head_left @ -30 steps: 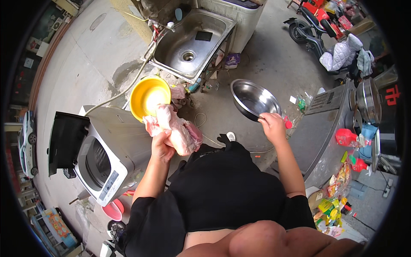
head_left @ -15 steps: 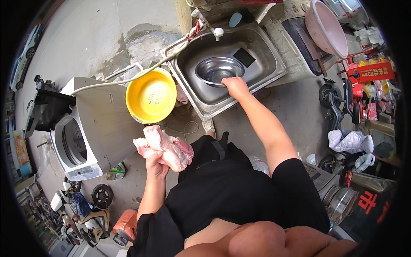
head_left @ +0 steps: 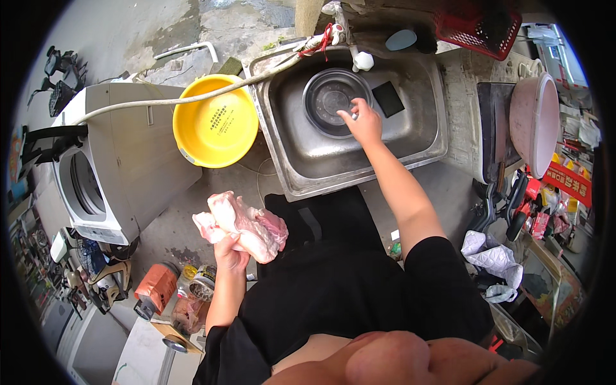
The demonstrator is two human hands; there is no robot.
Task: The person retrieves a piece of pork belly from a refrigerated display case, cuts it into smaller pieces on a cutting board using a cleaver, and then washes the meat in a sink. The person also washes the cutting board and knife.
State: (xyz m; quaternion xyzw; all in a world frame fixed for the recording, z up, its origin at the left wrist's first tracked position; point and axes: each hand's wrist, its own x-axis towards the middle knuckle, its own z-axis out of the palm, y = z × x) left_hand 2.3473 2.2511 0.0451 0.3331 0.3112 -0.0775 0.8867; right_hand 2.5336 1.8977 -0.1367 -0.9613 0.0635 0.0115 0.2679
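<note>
My left hand (head_left: 231, 254) is closed on a large piece of raw meat (head_left: 241, 224), pale pink with white fat and a redder right end. I hold it in the air in front of my body, below a yellow basin (head_left: 241, 138). A round steel bowl (head_left: 319, 96) rests in the left part of the metal sink (head_left: 314, 168), and its inside looks bare. Over the bowl's right rim is my right hand (head_left: 366, 123), thumb and fingers apart with nothing visible gripped. Just right of that hand, a dark flat rectangle (head_left: 388, 99) lies on the sink bottom.
A white tap (head_left: 362, 61) juts over the sink's back edge. From the pipe a pale hose (head_left: 192, 99) runs left across the basin to a white washing machine (head_left: 131, 154). A pink basin (head_left: 534, 122) leans at the right, and a red basket (head_left: 478, 32) sits behind.
My right hand has let go of the steel bowl, which was tilted and now sits flatter in the sink. My left hand still holds the meat. The view has shifted.
</note>
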